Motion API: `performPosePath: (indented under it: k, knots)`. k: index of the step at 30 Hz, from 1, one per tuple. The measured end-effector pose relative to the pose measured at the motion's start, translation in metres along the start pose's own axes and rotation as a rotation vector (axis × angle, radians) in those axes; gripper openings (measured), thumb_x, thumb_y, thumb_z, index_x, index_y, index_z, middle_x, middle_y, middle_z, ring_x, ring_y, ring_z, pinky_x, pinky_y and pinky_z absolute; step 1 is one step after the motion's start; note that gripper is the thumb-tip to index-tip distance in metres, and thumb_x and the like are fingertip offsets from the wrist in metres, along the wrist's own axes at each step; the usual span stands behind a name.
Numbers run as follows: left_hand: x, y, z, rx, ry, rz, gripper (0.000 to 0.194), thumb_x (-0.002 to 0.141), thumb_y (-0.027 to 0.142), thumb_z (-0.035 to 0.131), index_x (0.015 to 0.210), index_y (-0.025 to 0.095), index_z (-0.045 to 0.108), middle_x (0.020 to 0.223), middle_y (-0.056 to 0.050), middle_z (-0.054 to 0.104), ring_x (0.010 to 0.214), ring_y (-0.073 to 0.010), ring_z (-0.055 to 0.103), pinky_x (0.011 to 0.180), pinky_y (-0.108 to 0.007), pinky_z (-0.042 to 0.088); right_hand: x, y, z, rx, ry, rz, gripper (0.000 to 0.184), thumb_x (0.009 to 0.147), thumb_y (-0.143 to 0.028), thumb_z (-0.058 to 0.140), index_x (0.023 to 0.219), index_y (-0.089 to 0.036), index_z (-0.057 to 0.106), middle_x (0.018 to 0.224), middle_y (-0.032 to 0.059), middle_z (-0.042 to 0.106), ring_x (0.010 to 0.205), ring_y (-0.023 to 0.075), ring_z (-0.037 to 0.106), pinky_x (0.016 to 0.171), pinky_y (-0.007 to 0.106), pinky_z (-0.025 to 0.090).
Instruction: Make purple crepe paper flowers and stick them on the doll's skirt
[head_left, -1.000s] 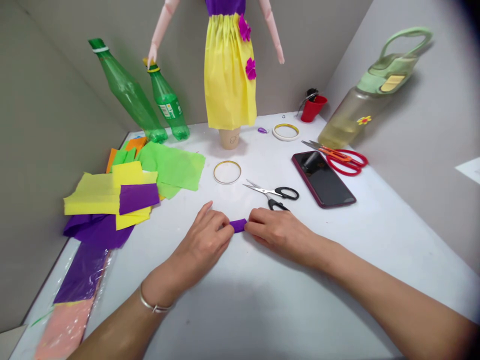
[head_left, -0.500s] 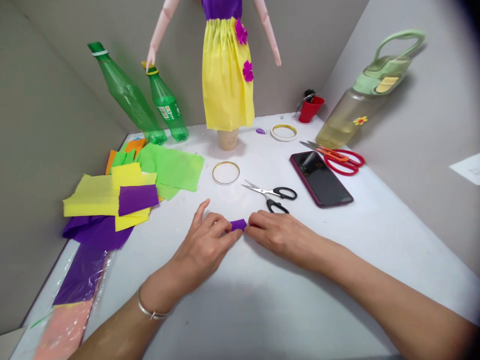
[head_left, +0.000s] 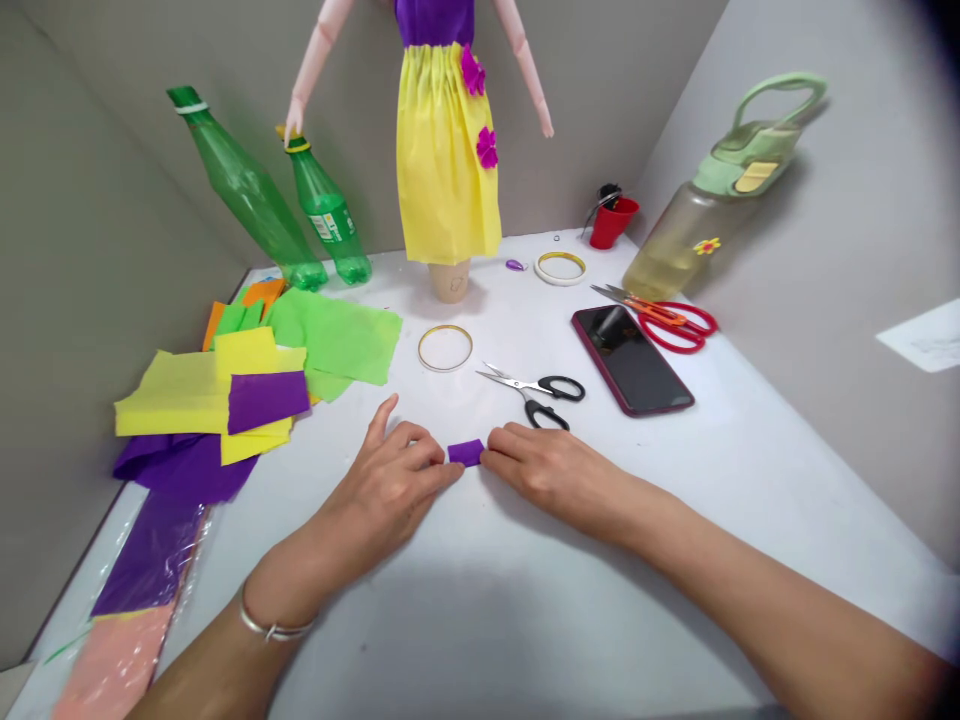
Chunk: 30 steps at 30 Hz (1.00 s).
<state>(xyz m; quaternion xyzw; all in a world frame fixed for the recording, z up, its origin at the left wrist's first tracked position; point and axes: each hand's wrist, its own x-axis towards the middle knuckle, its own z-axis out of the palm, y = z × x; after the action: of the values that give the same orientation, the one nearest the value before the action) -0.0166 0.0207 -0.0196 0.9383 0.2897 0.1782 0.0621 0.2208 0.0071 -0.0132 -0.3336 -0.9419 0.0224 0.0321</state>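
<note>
A paper scrap (head_left: 466, 453) lies on the bench (head_left: 480, 620) between the left hand (head_left: 386, 490) and right hand (head_left: 551, 475), scissors (head_left: 536, 385) just behind it, a phone (head_left: 630, 360) farther right. Paper sheets (head_left: 210, 400) pile at left; a hoop (head_left: 445, 347) lies behind the hands, before a doll (head_left: 446, 170) on a cup (head_left: 450, 280).

I'm seeing a small purple crepe-paper scrap (head_left: 466, 453) on the white bench (head_left: 757, 520). Past it, a doll's yellow crepe-paper skirt (head_left: 446, 170) carries magenta paper flowers (head_left: 487, 148). There's a translucent green plastic bottle (head_left: 328, 215), plus black-handled steel scissors (head_left: 561, 388) and red-handled scissors (head_left: 679, 325).
</note>
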Motion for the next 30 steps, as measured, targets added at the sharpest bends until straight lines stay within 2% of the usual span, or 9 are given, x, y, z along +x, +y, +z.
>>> performPosePath:
  k: [5,11,16,21,30]
  knots:
    - [-0.001,-0.001,-0.006,-0.031,-0.072,-0.029,0.025,0.09,0.011,0.054,0.105,0.023,0.07,0.086,-0.001,0.067,0.091,-0.0173,0.054,0.116,-0.06,0.018,0.001,-0.003,0.001,-0.028,0.04,-0.038,0.022,0.093,-0.002,0.043,0.09,-0.011,0.063,0.086,0.0074,0.058,0.073,0.0181,0.054,0.057,0.029,0.038]
    - [-0.002,-0.003,-0.009,0.013,-0.134,-0.037,0.024,0.094,0.018,0.05,0.105,0.025,0.07,0.09,-0.001,0.067,0.095,-0.0179,0.054,0.117,-0.057,0.019,0.001,-0.003,0.01,-0.038,0.124,-0.065,0.031,0.091,0.002,0.036,0.088,-0.013,0.063,0.081,0.0078,0.057,0.071,0.0181,0.054,0.054,0.029,0.033]
    - [-0.002,0.002,-0.002,0.03,-0.056,-0.064,0.023,0.097,0.023,0.047,0.097,0.021,0.07,0.087,-0.001,0.065,0.09,-0.0158,0.055,0.118,-0.053,0.019,0.003,-0.01,0.01,-0.1,0.142,-0.045,0.032,0.09,0.003,0.035,0.082,-0.013,0.061,0.077,0.0079,0.055,0.067,0.0188,0.05,0.052,0.032,0.029]
    - [-0.001,0.004,0.006,-0.012,0.018,-0.112,0.016,0.094,0.025,0.053,0.091,0.019,0.068,0.086,-0.001,0.062,0.09,-0.0159,0.055,0.118,-0.052,0.018,0.008,-0.013,0.009,-0.153,0.113,-0.032,0.028,0.09,0.001,0.038,0.083,-0.013,0.061,0.078,0.0075,0.056,0.068,0.0193,0.049,0.052,0.033,0.029]
    - [0.0,0.01,0.011,-0.08,0.06,-0.174,0.01,0.09,0.03,0.06,0.095,0.021,0.063,0.092,-0.003,0.06,0.095,-0.0193,0.054,0.115,-0.058,0.021,0.008,-0.008,0.015,-0.009,0.104,0.137,0.015,0.094,-0.012,0.049,0.089,-0.015,0.063,0.086,0.0055,0.061,0.078,0.0164,0.053,0.048,0.028,0.02]
